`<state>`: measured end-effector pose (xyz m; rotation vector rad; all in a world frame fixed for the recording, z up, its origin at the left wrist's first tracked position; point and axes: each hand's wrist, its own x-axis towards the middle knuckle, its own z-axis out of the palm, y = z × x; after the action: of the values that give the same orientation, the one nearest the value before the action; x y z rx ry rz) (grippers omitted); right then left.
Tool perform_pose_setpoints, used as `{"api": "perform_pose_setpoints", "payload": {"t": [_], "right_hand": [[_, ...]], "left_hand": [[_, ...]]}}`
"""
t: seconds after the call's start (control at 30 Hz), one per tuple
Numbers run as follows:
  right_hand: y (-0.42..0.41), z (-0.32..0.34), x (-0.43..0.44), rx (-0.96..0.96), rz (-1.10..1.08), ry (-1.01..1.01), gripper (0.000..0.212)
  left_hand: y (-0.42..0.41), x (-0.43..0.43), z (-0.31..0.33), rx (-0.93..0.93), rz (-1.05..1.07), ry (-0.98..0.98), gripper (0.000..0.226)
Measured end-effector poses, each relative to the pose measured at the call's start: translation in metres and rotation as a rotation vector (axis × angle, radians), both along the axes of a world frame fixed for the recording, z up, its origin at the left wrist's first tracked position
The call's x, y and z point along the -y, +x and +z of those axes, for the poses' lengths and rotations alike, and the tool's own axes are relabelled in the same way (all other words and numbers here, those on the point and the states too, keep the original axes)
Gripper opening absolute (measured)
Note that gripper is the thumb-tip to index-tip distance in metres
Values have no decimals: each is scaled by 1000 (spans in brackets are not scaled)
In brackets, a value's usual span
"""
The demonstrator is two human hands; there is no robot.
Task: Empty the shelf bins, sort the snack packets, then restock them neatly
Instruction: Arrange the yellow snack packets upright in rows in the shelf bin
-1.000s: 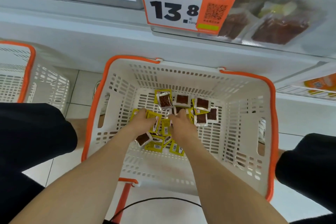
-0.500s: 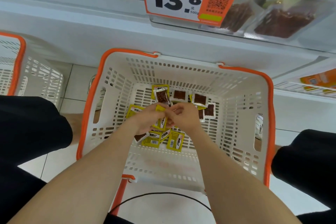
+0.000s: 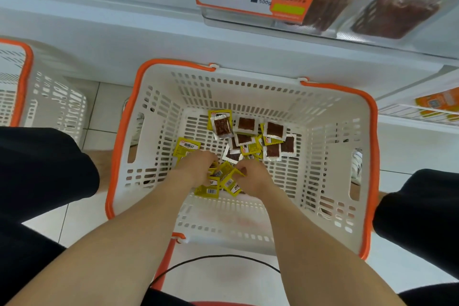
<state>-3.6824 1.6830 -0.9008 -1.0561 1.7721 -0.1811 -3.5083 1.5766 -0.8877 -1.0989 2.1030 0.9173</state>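
L hand (image 3: 198,169) & R hand (image 3: 253,177) bare, and both forearms bare all the way down to btm edge of frame. Black shorts (image 3: 37,169): plain matte fabric, no print or seam visible. L leg of them fills mid-left & btm-left, R leg sits at mid-right edge. L hem rounded, bare knee (image 3: 104,169) just past it. Thin black cable (image 3: 223,256) arcs across btm centre betw the forearms, both ends hidden under the arms. White shoe (image 3: 357,166) shows thru slots of basket (image 3: 323,131) wall at right, too small for detail.
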Motion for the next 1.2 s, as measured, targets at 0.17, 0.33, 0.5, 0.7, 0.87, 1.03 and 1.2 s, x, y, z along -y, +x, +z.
{"api": "perform_pose_setpoints", "payload": {"t": [0.17,0.33,0.5,0.7,0.87,1.03,1.2], "right_hand": [[-6,3,15,171,-80,76,12],[-10,9,18,383,-188,104,22],[-19,19,36,421,-403,106,19],[-12,46,56,846,-857,217,25],[-19,65,52,657,-608,149,41],[-30,71,51,509,-681,-157,26],[-18,74,67,509,-403,-201,17]], "left_hand": [[1,5,3,-56,65,7,27],[1,21,28,-384,650,322,30],[-9,30,60,-623,1078,559,29],[-25,30,66,-820,1162,667,41],[-28,33,70,-817,1241,531,29],[-17,37,66,-596,1178,374,15],[-24,34,71,-499,1158,647,71]]}}
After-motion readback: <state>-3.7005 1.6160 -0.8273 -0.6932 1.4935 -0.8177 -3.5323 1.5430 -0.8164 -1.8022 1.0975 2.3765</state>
